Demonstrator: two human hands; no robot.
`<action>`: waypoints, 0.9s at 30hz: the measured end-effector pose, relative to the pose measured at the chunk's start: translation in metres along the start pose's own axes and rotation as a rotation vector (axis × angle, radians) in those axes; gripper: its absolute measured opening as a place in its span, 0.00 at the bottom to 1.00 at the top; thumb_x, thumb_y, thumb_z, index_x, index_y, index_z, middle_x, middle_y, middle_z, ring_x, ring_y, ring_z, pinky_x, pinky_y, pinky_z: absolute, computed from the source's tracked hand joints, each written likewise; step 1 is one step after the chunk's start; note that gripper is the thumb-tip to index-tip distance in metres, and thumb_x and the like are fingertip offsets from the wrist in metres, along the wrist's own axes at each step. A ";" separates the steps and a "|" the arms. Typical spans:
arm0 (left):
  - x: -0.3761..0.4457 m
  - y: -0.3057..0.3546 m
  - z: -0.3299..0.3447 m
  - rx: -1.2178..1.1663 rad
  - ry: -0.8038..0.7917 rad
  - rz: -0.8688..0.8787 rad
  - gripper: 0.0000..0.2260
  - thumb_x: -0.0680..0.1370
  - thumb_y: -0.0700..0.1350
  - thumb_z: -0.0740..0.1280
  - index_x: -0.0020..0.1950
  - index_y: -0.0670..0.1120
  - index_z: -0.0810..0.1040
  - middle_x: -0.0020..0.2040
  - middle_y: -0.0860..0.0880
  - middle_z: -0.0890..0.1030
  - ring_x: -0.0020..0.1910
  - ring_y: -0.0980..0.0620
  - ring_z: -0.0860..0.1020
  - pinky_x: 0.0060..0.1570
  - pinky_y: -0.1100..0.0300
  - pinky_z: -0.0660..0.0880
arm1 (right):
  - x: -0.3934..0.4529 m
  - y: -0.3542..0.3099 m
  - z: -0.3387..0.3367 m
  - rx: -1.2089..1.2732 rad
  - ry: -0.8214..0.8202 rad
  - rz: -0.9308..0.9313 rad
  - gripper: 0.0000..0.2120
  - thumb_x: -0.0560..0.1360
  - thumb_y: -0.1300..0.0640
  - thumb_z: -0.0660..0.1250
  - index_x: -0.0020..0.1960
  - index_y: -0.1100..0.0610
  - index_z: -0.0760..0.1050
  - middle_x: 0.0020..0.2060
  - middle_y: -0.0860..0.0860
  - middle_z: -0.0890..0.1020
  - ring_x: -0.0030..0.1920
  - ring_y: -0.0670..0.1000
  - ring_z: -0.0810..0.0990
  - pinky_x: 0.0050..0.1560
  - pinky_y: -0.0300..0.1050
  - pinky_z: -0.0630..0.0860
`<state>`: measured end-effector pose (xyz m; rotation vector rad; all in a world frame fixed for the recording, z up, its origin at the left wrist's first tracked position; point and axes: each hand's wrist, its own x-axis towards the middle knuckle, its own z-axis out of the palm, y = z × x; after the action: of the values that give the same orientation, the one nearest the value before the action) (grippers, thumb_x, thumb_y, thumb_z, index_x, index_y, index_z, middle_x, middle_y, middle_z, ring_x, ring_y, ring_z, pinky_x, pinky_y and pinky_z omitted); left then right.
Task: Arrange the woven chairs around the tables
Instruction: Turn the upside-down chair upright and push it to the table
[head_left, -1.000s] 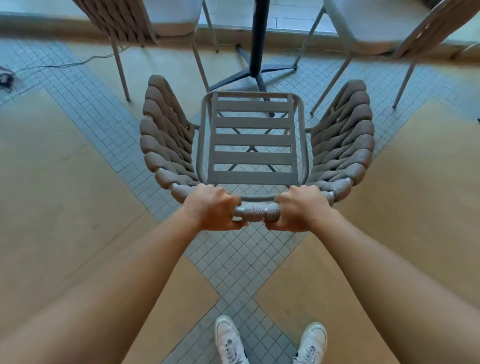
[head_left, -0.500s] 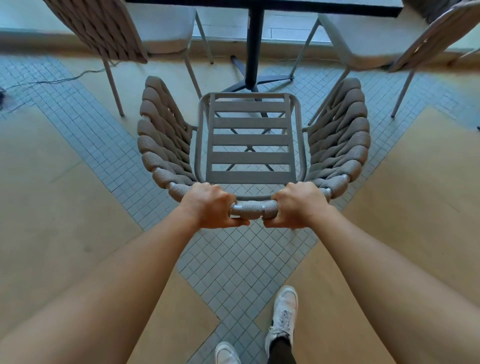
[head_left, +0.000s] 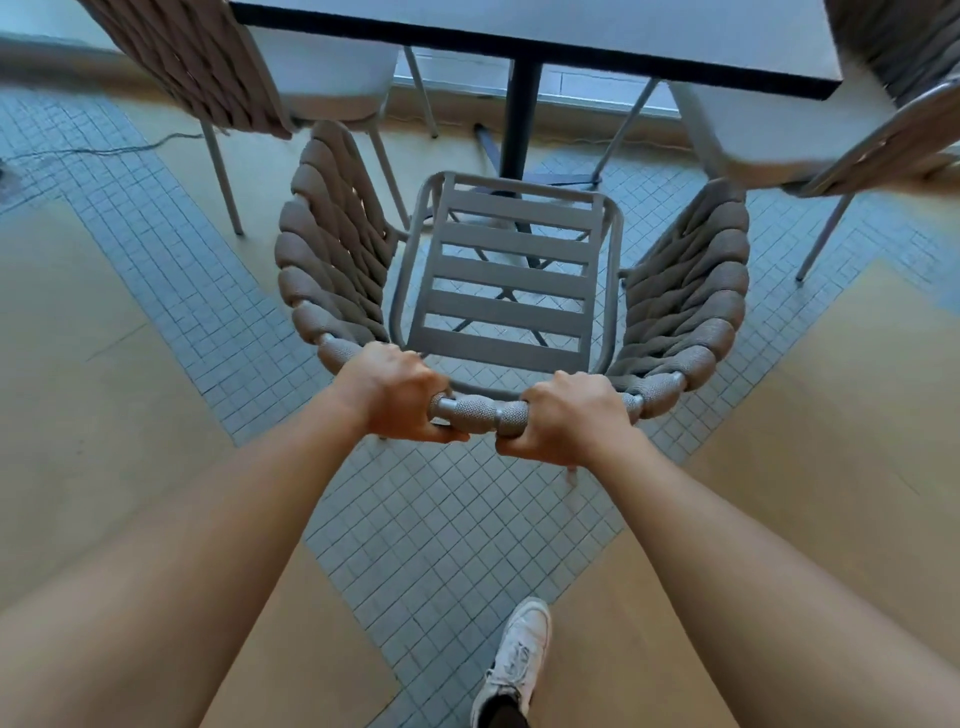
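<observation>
Woven chair (head_left: 506, 291) gripped by left hand (head_left: 397, 392), right hand (head_left: 563, 418); table (head_left: 545, 36) ahead, flanking chairs (head_left: 208, 62) close.

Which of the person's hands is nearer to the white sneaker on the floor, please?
Right. The right hand grips the woven chair backrest almost directly above the white sneaker; the left hand grips farther left.

Premises present as a café or restaurant seating area. Evidence: a pedestal table (head_left: 571, 36) with a pale top and dark edge on a single black column. Three matching woven chairs stand near that table: one at its left (head_left: 208, 67), one at its right (head_left: 883, 124), one in front (head_left: 509, 280). Floor beneath the table (head_left: 441, 519) is small-tile mosaic between tan panels.
</observation>
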<state>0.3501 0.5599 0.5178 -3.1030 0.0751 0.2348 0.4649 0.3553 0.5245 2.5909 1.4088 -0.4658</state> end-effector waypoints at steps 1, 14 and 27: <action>0.006 -0.002 -0.001 0.003 -0.004 -0.002 0.36 0.64 0.82 0.49 0.48 0.58 0.82 0.35 0.57 0.81 0.34 0.54 0.80 0.33 0.60 0.67 | 0.005 0.004 -0.001 0.007 0.002 -0.003 0.30 0.61 0.24 0.55 0.37 0.49 0.77 0.28 0.45 0.71 0.27 0.49 0.69 0.31 0.44 0.65; 0.062 -0.008 -0.002 -0.015 -0.016 -0.085 0.36 0.64 0.83 0.51 0.44 0.56 0.81 0.36 0.55 0.82 0.35 0.51 0.81 0.38 0.58 0.74 | 0.042 0.056 -0.019 0.012 -0.020 -0.080 0.28 0.62 0.26 0.56 0.39 0.48 0.79 0.28 0.46 0.74 0.29 0.51 0.74 0.32 0.44 0.70; 0.104 -0.024 -0.008 -0.008 0.042 -0.062 0.38 0.64 0.83 0.49 0.46 0.55 0.82 0.35 0.54 0.82 0.34 0.50 0.81 0.35 0.58 0.69 | 0.080 0.087 -0.035 -0.024 0.000 -0.064 0.28 0.60 0.26 0.56 0.40 0.47 0.80 0.27 0.45 0.73 0.29 0.52 0.74 0.34 0.44 0.71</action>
<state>0.4552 0.5785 0.5109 -3.1125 -0.0219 0.1689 0.5850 0.3809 0.5296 2.5337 1.4915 -0.4548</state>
